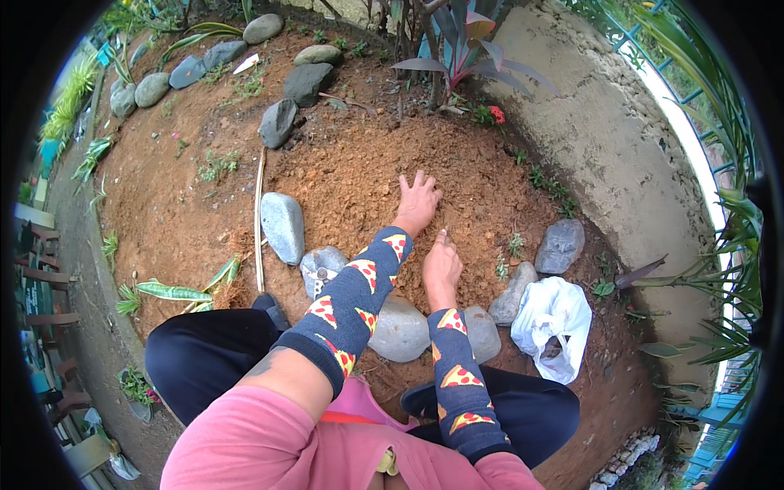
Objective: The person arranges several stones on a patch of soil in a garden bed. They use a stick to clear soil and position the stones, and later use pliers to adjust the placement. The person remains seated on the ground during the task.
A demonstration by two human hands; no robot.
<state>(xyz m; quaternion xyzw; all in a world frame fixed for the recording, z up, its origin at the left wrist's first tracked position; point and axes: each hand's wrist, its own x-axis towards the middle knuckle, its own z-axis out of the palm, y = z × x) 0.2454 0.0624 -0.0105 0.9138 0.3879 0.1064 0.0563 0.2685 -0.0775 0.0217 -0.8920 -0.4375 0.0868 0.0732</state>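
Loose, crumbly brown soil [361,177] fills a bed ringed by stones. My left hand [418,202] rests on the soil with its fingers spread, and nothing shows in it. Closer to me, my right hand [442,269] has its fingers curled and its fingertips at the soil. Whether something small is pinched there I cannot tell. Both forearms wear dark sleeves with a pizza-slice print. A large pale stone [399,331] lies below my wrists, partly covered by the left sleeve. On another grey stone [324,260], left of my arm, lies a wristwatch [320,277].
A white plastic bag [551,324] sits right of the bed, against a stone [516,294]. At the left, a thin wooden strip [259,220] lies beside a grey stone [283,228]. A red-leaved plant [456,67] stands at the back. A concrete wall [606,122] borders the right side.
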